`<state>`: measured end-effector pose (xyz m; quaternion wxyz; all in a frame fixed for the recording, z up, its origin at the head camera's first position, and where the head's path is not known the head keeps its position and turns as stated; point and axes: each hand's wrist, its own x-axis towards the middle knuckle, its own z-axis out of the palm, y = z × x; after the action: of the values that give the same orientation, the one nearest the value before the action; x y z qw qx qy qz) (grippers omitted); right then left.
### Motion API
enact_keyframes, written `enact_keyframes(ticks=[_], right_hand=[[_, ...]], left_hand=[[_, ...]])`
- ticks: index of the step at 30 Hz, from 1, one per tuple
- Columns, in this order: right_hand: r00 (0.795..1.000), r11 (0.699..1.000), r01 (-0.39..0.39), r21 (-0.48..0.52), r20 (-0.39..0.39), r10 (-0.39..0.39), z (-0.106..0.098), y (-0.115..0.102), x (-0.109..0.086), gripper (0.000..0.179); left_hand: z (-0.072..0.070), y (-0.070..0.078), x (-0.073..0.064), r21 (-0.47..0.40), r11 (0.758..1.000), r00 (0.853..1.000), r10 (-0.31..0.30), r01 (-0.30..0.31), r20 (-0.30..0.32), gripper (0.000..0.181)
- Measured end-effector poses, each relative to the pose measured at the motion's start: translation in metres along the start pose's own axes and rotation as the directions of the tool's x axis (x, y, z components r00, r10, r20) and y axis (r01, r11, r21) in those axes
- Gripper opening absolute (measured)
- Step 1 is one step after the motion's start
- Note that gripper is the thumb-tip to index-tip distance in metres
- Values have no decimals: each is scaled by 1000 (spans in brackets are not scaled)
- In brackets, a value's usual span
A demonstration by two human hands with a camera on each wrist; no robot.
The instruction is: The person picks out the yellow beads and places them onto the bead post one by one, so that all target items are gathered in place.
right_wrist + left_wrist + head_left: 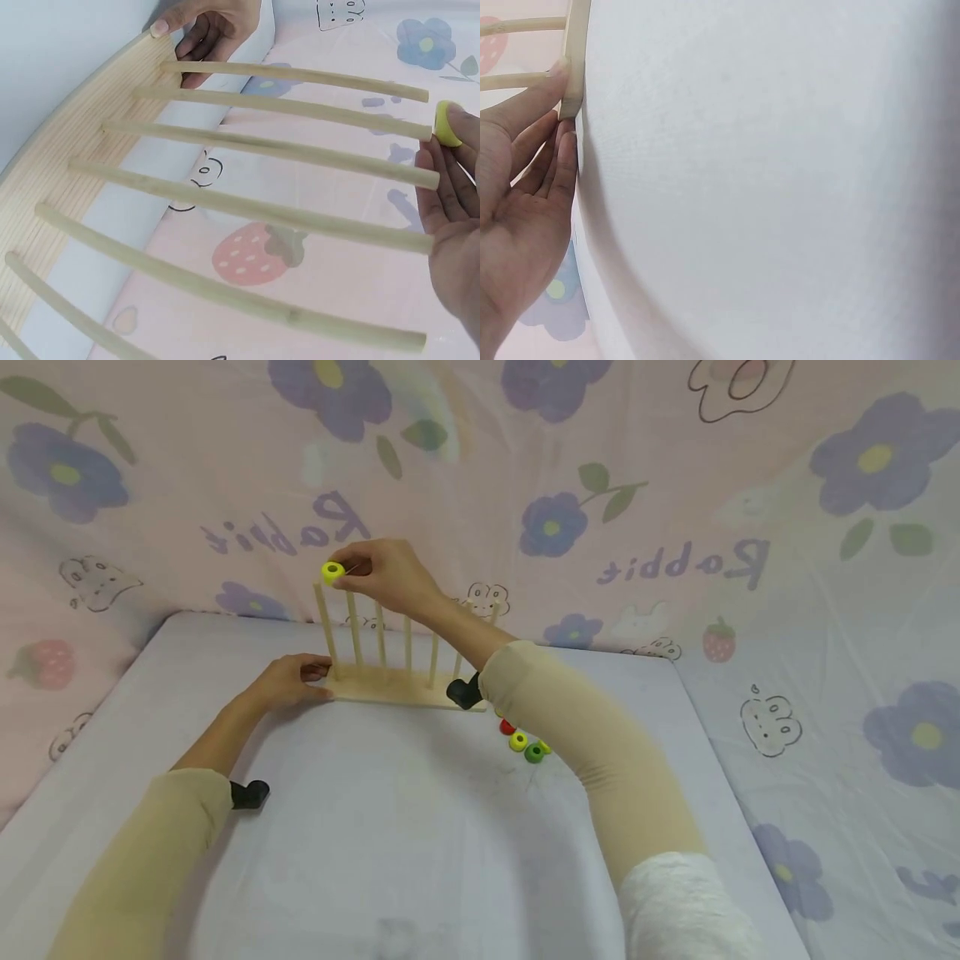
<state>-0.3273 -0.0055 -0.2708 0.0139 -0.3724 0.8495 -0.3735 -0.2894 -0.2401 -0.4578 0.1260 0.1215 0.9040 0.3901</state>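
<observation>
A wooden peg rack [390,687] stands towards the back of the table, with a flat base and a row of several upright pegs. My left hand [287,682] holds the left end of its base, the thumb [160,28] at one edge and the fingers around the end. Between thumb and fingertips my right hand [396,577] pinches a yellow bead [333,573] with a hole through it. That bead is just above the tip of the leftmost peg [325,622], and in the right wrist view it appears slightly apart from the peg's end.
To the right of the rack, a red bead [507,727], a yellow bead [518,742] and a green bead [534,752] lie on the white tabletop [390,843] beside more yellow ones. A printed cloth [465,468] hangs behind the table. My right forearm crosses over the rack's right part.
</observation>
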Motion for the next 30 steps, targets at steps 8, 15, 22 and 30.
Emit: enact_keyframes(ticks=[8, 15, 22, 30], right_hand=[[1000, 1000, 6, -19, 11, -6, 7, -8, 7, 34], [999, 999, -29, -20, 32, 29, 11, -11, 11, 34], [998, 997, -30, -67, 53, 33, 15, -10, 13, 32], [993, 993, -46, -113, 101, 57, 16, -7, 15, 29]], left_hand=[[-2, 0, -1, 9, 1000, 1000, 2, -2, 0, 72], [0, 1, -1, 1, 1000, 1000, 10, -10, 9, 70], [1, 2, -1, -11, 1000, 1000, 1, -1, 14, 72], [1, 1, 0, -23, 1000, 1000, -1, 1, 12, 72]])
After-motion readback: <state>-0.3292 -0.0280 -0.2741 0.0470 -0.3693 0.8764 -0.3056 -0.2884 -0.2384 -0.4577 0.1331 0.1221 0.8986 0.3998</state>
